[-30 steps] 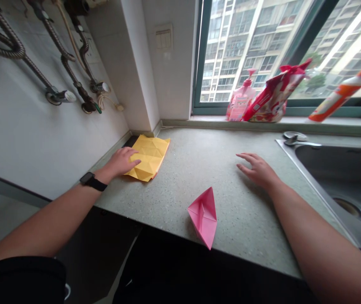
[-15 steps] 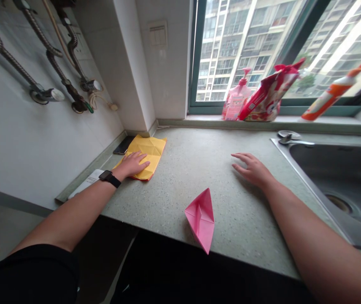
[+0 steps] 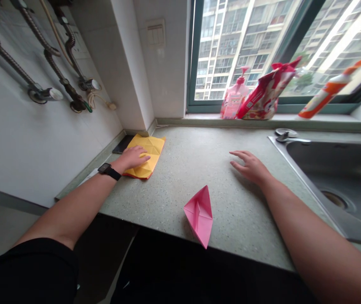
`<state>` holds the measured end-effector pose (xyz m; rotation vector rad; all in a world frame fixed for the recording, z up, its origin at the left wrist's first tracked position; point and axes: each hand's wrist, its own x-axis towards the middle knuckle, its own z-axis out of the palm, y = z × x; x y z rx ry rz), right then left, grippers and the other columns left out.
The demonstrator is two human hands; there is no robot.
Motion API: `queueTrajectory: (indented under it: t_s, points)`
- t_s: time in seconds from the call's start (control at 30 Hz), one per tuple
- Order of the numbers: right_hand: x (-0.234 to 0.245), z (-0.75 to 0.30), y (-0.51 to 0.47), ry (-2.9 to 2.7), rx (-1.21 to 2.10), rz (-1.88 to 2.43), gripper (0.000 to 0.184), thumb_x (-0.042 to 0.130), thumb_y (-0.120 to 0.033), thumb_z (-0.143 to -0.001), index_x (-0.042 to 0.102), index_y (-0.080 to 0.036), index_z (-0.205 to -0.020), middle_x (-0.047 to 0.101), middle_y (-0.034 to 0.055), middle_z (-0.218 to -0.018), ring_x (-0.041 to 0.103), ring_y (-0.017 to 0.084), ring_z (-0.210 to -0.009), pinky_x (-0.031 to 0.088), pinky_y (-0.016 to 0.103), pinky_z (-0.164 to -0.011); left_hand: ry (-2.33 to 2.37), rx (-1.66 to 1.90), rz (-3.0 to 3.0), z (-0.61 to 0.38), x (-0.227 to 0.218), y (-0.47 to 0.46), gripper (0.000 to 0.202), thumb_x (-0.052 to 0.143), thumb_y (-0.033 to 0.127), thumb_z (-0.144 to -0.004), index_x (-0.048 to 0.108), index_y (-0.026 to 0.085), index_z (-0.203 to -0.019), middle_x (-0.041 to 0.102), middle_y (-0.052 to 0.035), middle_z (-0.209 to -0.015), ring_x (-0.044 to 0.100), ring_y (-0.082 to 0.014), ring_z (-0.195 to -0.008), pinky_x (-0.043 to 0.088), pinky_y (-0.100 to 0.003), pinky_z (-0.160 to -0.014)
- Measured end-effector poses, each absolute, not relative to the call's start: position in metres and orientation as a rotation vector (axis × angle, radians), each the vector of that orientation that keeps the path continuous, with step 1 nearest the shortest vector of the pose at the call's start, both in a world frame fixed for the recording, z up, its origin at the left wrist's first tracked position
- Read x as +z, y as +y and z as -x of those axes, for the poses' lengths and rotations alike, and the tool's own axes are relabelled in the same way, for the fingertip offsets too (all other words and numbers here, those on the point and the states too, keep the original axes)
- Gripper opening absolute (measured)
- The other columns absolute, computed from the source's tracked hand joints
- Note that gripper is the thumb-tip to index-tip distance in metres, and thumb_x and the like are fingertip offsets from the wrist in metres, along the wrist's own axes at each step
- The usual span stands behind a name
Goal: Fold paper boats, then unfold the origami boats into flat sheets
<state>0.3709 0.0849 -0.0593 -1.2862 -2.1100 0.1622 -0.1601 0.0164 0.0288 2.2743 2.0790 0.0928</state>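
Observation:
My left hand [image 3: 135, 157] is over the creased yellow paper [image 3: 151, 147] at the back left of the counter, fingers stretched out; whether it presses on the sheet I cannot tell. A reddish layer shows under the paper's front edge. My right hand [image 3: 248, 165] rests by its side on the bare counter, left of the sink, with fingers apart and nothing in them. Between my arms, near the counter's front edge, a folded pink paper boat [image 3: 200, 215] lies with its hollow side up, touched by neither hand.
A dark phone-like slab [image 3: 122, 144] lies beside the yellow paper. The steel sink [image 3: 356, 158] with its faucet [image 3: 292, 138] is at right. On the windowsill stand a pink pump bottle [image 3: 233, 101], a red bag [image 3: 264, 95] and an orange-white bottle [image 3: 329, 93]. Pipes run along the left wall.
My left hand has shifted slightly up, its fingers a little more arched over the yellow paper. My right hand and the pink boat stay put; the view has moved slightly.

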Motion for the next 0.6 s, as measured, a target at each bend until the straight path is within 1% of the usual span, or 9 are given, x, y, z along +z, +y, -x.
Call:
queueTrajectory:
  t_s: [0.07, 0.1, 0.17, 0.23, 0.37, 0.4, 0.47, 0.53, 0.6]
  points:
    - [-0.057, -0.37, 0.084, -2.11, 0.164, 1.288, 0.045, 0.061, -0.045, -0.097, 0.077, -0.027, -0.135, 0.075, 0.014, -0.134, 0.072, 0.036, -0.127, 0.056, 0.058, -0.116, 2.058, 0.302, -2.312, 0.144, 0.041, 0.018, 0.049, 0.056, 0.05, -0.103, 0.078, 0.02, -0.134, 0.068, -0.0143, -0.151, 0.058, -0.0337, -0.144, 0.04, -0.043, -0.125]
    - [-0.056, -0.37, 0.084, -2.112, 0.168, 1.29, 0.045, 0.061, -0.044, -0.097, 0.077, -0.027, -0.136, 0.075, 0.0138, -0.134, 0.072, 0.036, -0.128, 0.056, 0.058, -0.116, 1.994, 0.407, -2.327, 0.132, 0.048, 0.018, 0.046, 0.056, 0.049, -0.103, 0.079, 0.019, -0.129, 0.071, -0.014, -0.145, 0.061, -0.0321, -0.14, 0.042, -0.041, -0.123]
    - [-0.054, -0.369, 0.082, -2.117, 0.181, 1.3, 0.044, 0.062, -0.042, -0.097, 0.077, -0.027, -0.136, 0.076, 0.0133, -0.134, 0.072, 0.036, -0.127, 0.056, 0.057, -0.116, 1.826, 0.531, -2.292, 0.099, 0.062, 0.012, 0.043, 0.055, 0.049, -0.104, 0.081, 0.019, -0.119, 0.079, -0.012, -0.128, 0.071, -0.0288, -0.121, 0.05, -0.038, -0.109]
    - [-0.052, -0.369, 0.081, -2.119, 0.2, 1.314, 0.043, 0.063, -0.041, -0.097, 0.077, -0.028, -0.136, 0.076, 0.0126, -0.133, 0.072, 0.035, -0.127, 0.056, 0.057, -0.116, 1.618, 0.487, -2.245, 0.061, 0.072, 0.002, 0.041, 0.059, 0.053, -0.102, 0.081, 0.02, -0.113, 0.081, -0.0094, -0.112, 0.074, -0.0255, -0.102, 0.053, -0.035, -0.093]
    - [-0.048, -0.369, 0.078, -2.124, 0.221, 1.337, 0.042, 0.064, -0.04, -0.098, 0.076, -0.028, -0.137, 0.077, 0.0108, -0.132, 0.073, 0.034, -0.126, 0.057, 0.055, -0.116, 1.171, 0.098, -2.171, -0.006, 0.075, -0.02, 0.038, 0.076, 0.062, -0.09, 0.081, 0.027, -0.103, 0.082, -0.005, -0.102, 0.072, -0.0205, -0.087, 0.049, -0.029, -0.074]
    - [-0.048, -0.369, 0.077, -2.124, 0.222, 1.342, 0.042, 0.064, -0.039, -0.099, 0.076, -0.028, -0.137, 0.078, 0.0104, -0.131, 0.073, 0.033, -0.125, 0.057, 0.054, -0.115, 1.089, 0.012, -2.165, -0.016, 0.072, -0.023, 0.035, 0.079, 0.061, -0.089, 0.08, 0.027, -0.097, 0.082, -0.0041, -0.098, 0.071, -0.0193, -0.082, 0.047, -0.029, -0.07]
    - [-0.046, -0.368, 0.075, -2.124, 0.226, 1.348, 0.041, 0.064, -0.038, -0.099, 0.076, -0.028, -0.137, 0.078, 0.0099, -0.131, 0.073, 0.032, -0.124, 0.057, 0.053, -0.114, 1.004, -0.074, -2.176, -0.029, 0.064, -0.024, 0.027, 0.079, 0.052, -0.089, 0.076, 0.026, -0.084, 0.079, -0.002, -0.086, 0.065, -0.0165, -0.071, 0.042, -0.029, -0.063]
    - [-0.042, -0.364, 0.073, -2.125, 0.24, 1.347, 0.04, 0.065, -0.036, -0.099, 0.077, -0.028, -0.136, 0.079, 0.0102, -0.13, 0.074, 0.032, -0.123, 0.058, 0.053, -0.113, 1.0, -0.027, -2.193, -0.033, 0.055, -0.02, 0.023, 0.075, 0.041, -0.091, 0.07, 0.024, -0.076, 0.074, -0.0006, -0.077, 0.059, -0.0149, -0.065, 0.038, -0.029, -0.06]
    - [-0.037, -0.356, 0.067, -2.125, 0.263, 1.329, 0.039, 0.065, -0.036, -0.1, 0.077, -0.027, -0.136, 0.079, 0.011, -0.13, 0.074, 0.033, -0.124, 0.058, 0.053, -0.113, 1.047, 0.134, -2.189, -0.032, 0.047, -0.014, 0.021, 0.071, 0.035, -0.092, 0.069, 0.023, -0.075, 0.073, -0.0004, -0.076, 0.06, -0.0148, -0.066, 0.038, -0.029, -0.061]
